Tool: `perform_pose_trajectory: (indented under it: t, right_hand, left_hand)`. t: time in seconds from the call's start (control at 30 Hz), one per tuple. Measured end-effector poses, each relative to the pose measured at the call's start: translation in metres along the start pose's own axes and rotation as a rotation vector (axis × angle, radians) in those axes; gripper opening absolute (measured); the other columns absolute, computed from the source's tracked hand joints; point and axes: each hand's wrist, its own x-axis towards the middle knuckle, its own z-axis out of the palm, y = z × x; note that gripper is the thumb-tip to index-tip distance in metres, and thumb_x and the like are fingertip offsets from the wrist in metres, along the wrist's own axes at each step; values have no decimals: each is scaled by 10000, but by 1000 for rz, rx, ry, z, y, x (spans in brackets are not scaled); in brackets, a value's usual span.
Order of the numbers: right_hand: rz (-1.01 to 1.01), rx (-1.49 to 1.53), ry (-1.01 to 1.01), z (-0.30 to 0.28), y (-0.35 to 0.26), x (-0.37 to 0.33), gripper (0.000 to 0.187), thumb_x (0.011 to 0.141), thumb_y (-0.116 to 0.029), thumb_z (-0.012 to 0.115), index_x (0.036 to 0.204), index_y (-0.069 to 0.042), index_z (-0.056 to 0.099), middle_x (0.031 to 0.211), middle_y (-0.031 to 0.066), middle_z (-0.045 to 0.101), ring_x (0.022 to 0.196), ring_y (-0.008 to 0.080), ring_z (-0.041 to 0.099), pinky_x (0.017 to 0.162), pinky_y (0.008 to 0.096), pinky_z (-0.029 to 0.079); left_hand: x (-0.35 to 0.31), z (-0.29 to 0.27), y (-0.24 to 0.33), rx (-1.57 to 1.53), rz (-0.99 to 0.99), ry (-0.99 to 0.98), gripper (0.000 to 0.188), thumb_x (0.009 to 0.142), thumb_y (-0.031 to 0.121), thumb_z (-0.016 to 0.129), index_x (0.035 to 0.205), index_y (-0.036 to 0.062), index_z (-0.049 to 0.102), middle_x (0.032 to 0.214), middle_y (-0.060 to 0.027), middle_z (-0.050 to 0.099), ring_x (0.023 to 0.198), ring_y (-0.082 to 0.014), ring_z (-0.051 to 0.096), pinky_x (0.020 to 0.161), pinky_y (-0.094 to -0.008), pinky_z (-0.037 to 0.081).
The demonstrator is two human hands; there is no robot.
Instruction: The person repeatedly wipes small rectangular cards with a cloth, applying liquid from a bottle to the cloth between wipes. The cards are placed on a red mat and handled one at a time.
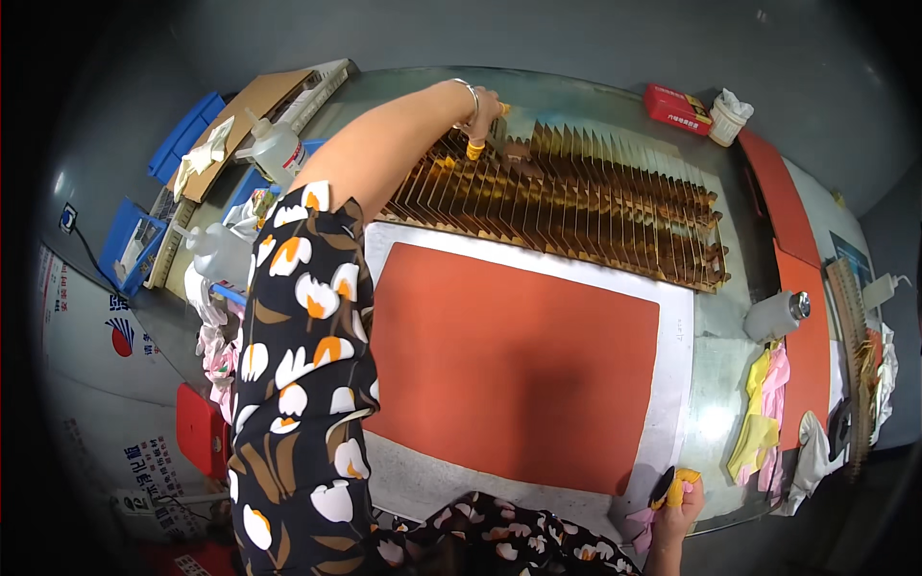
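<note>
My left hand (483,117) reaches across to the far left end of a rack of thin brown metal plates (576,206) standing on edge in rows. Yellow covers sit on its fingertips. Its bent fingers are at the top edge of a thin plate and appear to pinch it; the contact is partly hidden. At the near right, my right hand (680,507) is curled closed, also with yellow finger covers. A pink cloth (642,526) hangs from it, beside a dark oval piece (662,488) I cannot identify. A red-orange mat (509,355) lies between the hands on white paper (675,336).
Plastic squeeze bottles (277,149) and blue bins (187,134) crowd the left. A red box (678,108) and a white cup (730,120) stand at the far right. A grey bottle (776,317) and yellow and pink cloths (761,413) lie along the right edge.
</note>
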Motion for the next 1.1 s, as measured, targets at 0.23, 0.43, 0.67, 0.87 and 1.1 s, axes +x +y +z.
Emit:
perform_pose_trajectory:
  t: [0.23, 0.43, 0.67, 0.87, 1.1]
  right_hand:
    - [10, -11, 1, -6, 4, -4, 163, 888, -153, 555, 862, 3, 516, 595, -4, 481, 455, 52, 425, 423, 187, 345]
    - [-29, -35, 22, -7, 8, -4, 148, 885, -137, 551, 855, 6, 523, 594, -10, 475, 461, 48, 421, 426, 189, 344]
    - [10, -151, 28, -15, 15, -2, 112, 868, -122, 558, 858, -11, 542, 627, -31, 479, 505, 34, 420, 463, 186, 343]
    - [20, -185, -6, -4, -4, -1, 101, 866, -112, 557, 860, -12, 547, 634, -33, 482, 510, 36, 426, 470, 190, 354]
    - [8, -45, 6, -3, -6, -3, 139, 913, -173, 512, 882, -38, 526, 646, -21, 480, 523, 41, 440, 469, 186, 350]
  left_hand:
    - [-5, 4, -4, -8, 22, 29, 664, 606, 304, 719, 1170, 10, 528, 1197, -132, 445, 1116, -284, 452, 939, -418, 369]
    - [4, 6, -6, -24, 33, 59, 692, 583, 268, 744, 1171, -18, 516, 1172, -146, 449, 1088, -312, 419, 910, -408, 421]
    - [-11, 9, -14, -18, 39, 247, 745, 563, 247, 757, 1194, -42, 486, 1185, -169, 445, 1074, -323, 423, 913, -415, 396]
    - [-114, -2, -14, -249, -70, 509, 843, 578, 239, 744, 1293, -6, 372, 1175, -189, 448, 1099, -357, 414, 936, -404, 356]
    - [-230, 39, 158, -840, 472, 742, 1006, 556, 370, 783, 1356, 22, 282, 1237, -201, 410, 1144, -349, 382, 994, -410, 265]
